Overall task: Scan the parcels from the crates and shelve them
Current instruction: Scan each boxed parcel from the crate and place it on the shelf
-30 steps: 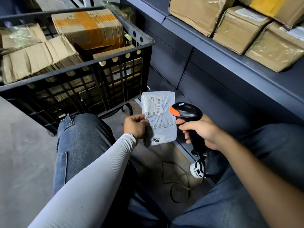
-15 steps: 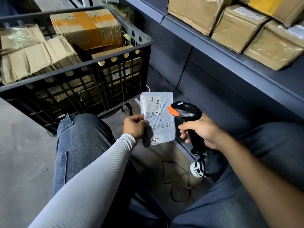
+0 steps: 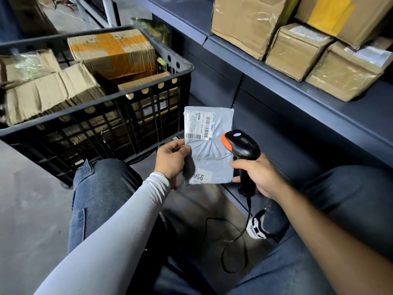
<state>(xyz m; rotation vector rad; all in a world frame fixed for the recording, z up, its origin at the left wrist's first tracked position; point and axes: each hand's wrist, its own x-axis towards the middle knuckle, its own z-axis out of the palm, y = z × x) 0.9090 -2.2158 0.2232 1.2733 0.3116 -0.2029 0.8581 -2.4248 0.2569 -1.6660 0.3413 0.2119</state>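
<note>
I hold the parcel [image 3: 209, 145], a flat grey mailer, upright in the air between my knees, label side up toward my face so its barcodes can be read. My left hand [image 3: 171, 159] pinches its left edge, thumb on the front and the other fingers behind it, low enough to leave the printed label near the top uncovered. The bag puckers toward the pinch, which I judge could wrinkle a barcode, so a flatter hold may help.

My right hand [image 3: 258, 175] has its fingers curled round the handle of the scanner [image 3: 241, 144], the orange nose lying over the parcel's right edge and aimed leftward across the label. One fingertip touches the parcel's lower right corner, steadying it. The cable [image 3: 231, 241] drops from the handle and loops on the floor.

The crate [image 3: 102, 107] stands just beyond my left knee, within reach, with cardboard boxes inside. The shelf [image 3: 276, 75] runs along my right, boxes crowded toward its far end; its near edge shows bare board, where I guess this parcel goes once scanned.
</note>
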